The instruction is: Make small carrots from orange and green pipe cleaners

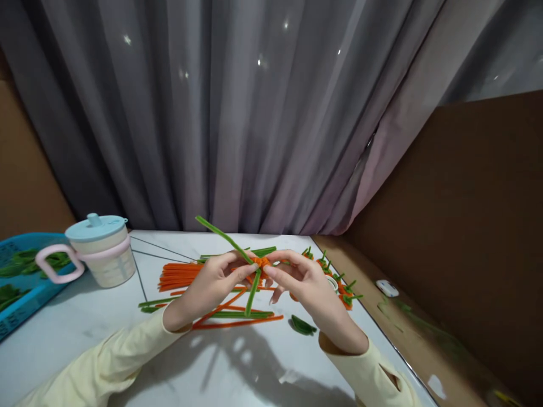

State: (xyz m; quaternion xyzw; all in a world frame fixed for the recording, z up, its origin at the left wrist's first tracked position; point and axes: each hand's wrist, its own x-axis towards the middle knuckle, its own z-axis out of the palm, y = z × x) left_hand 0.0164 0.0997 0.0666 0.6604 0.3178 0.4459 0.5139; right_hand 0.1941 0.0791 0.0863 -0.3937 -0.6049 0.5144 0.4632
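Above the table, an orange bundle of bent pipe cleaner point(262, 262) is pinched between the fingertips of both hands. My left hand point(210, 282) grips its left side, thumb and fingers closed. From the right, my right hand point(309, 280) pinches it between thumb and index finger, the other fingers curled below. A green pipe cleaner point(224, 237) slants up and left from the piece, and another green length point(253, 294) hangs down from it. Whether the two are one stem is hidden by the fingers. Below lie loose orange pipe cleaners point(237, 325) and green ones.
Behind my left hand lies a stack of orange pipe cleaners point(176, 277). Several orange pieces with green tops point(345, 299) line the right edge. A dark green leaf-shaped piece point(302, 325) lies nearer. On the left stand a lidded cup point(110, 263) and a blue basket point(31, 308).
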